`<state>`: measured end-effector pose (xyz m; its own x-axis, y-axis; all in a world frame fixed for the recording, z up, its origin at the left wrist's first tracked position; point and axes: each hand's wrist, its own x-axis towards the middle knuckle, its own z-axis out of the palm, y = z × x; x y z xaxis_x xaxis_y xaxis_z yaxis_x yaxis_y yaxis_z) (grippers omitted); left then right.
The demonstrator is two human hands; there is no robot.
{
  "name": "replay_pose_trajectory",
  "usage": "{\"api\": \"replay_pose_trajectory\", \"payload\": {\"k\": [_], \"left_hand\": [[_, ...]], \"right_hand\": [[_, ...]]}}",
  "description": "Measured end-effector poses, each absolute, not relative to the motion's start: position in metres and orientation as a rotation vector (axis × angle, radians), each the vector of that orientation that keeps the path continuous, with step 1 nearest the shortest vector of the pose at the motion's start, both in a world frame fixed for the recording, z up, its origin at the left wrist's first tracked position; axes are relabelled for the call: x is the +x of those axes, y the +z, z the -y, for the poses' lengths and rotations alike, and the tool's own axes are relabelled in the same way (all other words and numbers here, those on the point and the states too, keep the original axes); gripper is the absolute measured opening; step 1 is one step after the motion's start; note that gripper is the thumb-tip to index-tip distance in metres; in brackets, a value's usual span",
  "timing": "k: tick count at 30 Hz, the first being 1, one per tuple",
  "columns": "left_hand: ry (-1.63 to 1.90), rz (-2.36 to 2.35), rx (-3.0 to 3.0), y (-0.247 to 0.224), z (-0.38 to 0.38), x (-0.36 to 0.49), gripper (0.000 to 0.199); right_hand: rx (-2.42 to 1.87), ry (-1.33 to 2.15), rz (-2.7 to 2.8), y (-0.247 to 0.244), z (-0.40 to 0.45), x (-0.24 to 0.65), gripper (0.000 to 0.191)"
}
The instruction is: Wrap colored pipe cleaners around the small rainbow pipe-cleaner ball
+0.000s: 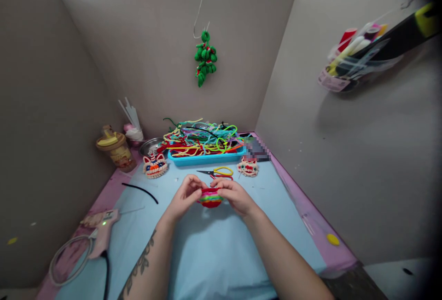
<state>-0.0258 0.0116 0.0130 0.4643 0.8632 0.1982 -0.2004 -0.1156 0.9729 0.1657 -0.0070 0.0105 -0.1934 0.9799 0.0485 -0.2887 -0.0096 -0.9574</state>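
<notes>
One rainbow-striped craft piece point(211, 199) is held over the light-blue table cover point(203, 254), gripped at opposite sides by the left hand point(186, 195) and right hand point(240, 196), fingers pinched narrow. Risk, as judged: uneven pressure could distort its bands. Scissors point(206, 172) lie just beyond, before the blue tray point(207, 159); a careless forward reach could nick fingers.

Fingers point(196, 194) hide 2 ends of the striped piece point(211, 198); pixelation blurs the dark item point(257, 149).
</notes>
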Motion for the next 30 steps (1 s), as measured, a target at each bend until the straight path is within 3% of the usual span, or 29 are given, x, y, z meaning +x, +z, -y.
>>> {"api": "replay_pose_trajectory", "payload": {"k": [5, 15, 23, 30], "left_hand": [[0.891, -0.714, 1.499, 0.017, -0.007, -0.023, 0.031], [1.081, -0.721, 1.098, 0.007, -0.007, -0.008, 0.047], [1.091, -0.761, 0.941, 0.011, -0.010, -0.008, 0.046], [1.123, -0.789, 0.630, 0.010, -0.012, -0.008, 0.045]], "right_hand": [[-0.937, 1.383, 1.334, 0.012, 0.007, 0.170, 0.015], [-0.927, 1.134, 1.527, 0.013, 0.010, 0.164, 0.021], [-0.949, 1.283, 1.188, 0.002, 0.003, 0.163, 0.030], [-1.107, 0.807, 1.338, -0.002, 0.003, 0.163, 0.016]]}}
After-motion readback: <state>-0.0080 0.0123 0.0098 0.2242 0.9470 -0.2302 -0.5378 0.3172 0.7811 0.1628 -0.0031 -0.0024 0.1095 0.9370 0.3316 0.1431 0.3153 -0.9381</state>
